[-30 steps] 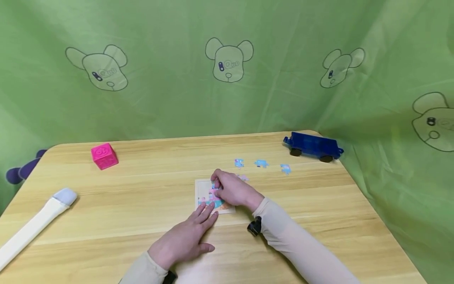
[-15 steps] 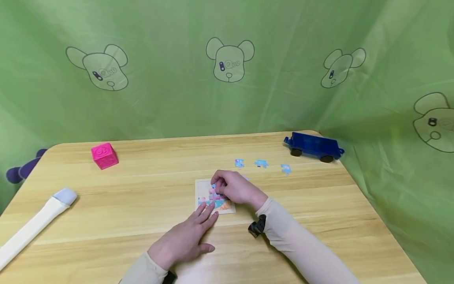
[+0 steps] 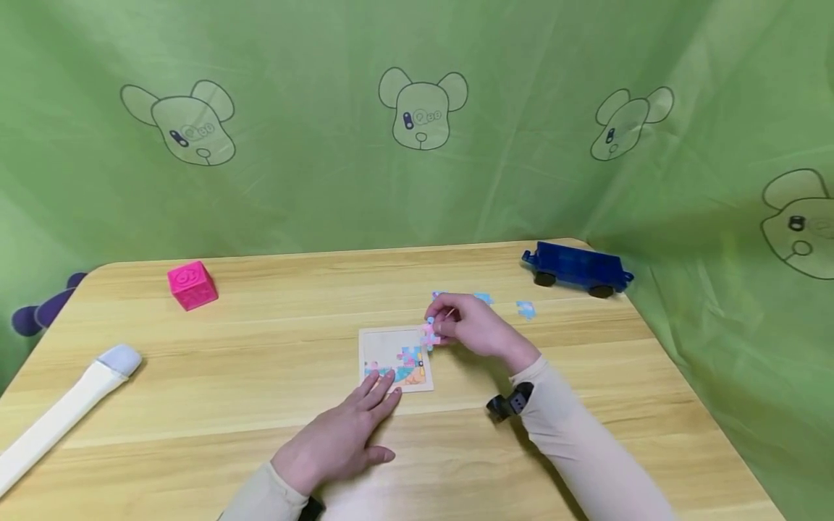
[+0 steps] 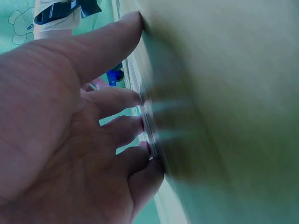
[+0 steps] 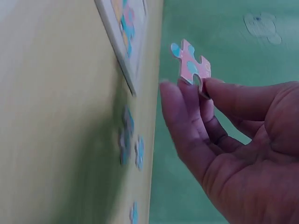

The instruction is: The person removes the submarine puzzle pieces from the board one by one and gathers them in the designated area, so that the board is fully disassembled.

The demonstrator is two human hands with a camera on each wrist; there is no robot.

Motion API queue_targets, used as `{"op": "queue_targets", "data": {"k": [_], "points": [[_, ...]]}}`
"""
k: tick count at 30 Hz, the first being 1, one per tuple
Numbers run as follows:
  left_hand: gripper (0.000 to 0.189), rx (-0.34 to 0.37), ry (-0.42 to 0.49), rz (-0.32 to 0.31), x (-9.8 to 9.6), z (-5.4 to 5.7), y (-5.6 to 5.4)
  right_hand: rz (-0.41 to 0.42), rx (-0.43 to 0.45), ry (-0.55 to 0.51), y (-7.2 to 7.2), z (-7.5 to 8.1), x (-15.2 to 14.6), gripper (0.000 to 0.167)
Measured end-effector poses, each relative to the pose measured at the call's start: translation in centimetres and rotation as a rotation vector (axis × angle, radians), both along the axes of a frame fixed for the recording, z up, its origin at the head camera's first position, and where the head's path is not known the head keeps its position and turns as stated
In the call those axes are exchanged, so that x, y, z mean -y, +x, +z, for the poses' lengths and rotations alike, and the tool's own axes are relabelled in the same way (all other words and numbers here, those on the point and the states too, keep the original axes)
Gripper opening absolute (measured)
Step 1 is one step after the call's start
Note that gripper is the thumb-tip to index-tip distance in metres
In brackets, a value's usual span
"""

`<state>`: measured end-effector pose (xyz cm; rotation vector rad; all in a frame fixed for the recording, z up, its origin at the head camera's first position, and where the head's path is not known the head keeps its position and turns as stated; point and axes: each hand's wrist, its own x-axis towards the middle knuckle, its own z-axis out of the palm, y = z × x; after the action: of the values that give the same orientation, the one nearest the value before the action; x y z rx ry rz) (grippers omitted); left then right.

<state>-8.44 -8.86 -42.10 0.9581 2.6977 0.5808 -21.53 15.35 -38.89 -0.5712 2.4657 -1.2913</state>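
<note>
My right hand pinches a pink and blue jigsaw piece between thumb and fingers, lifted above the table in the right wrist view. In the head view that piece overlaps the right edge of a small puzzle tray. Joined pieces fill the tray's lower and right part; its upper left shows bare backing. My left hand lies with fingers spread, fingertips on the tray's front edge. The left wrist view shows those fingers straight against the edge, seen from the palm side.
Loose blue pieces lie beyond the right hand, one of them farthest right. A dark blue toy wagon stands at the back right. Toward the back left sits a pink cube, with a white-handled brush-like tool at the left edge.
My right hand has moved right and away from over the tray, bringing a pink and blue jigsaw piece up with it. More of the tray's backing shows. My left hand has stayed in place.
</note>
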Motion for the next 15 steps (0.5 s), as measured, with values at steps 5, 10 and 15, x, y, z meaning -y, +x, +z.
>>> {"op": "queue_targets", "data": {"k": [5, 10, 15], "points": [[0.077, 0.003, -0.001, 0.002, -0.1, 0.2, 0.1, -0.066, 0.035, -0.001, -0.4, 0.3, -2.2, 0.017], [0.077, 0.009, -0.005, 0.004, -0.2, 0.3, 0.0, -0.107, 0.012, 0.073, -0.9, 0.1, -4.5, 0.015], [0.078, 0.016, 0.000, 0.004, -0.1, 0.2, 0.1, -0.110, -0.037, 0.136, -1.5, -0.5, -6.3, 0.011]]}}
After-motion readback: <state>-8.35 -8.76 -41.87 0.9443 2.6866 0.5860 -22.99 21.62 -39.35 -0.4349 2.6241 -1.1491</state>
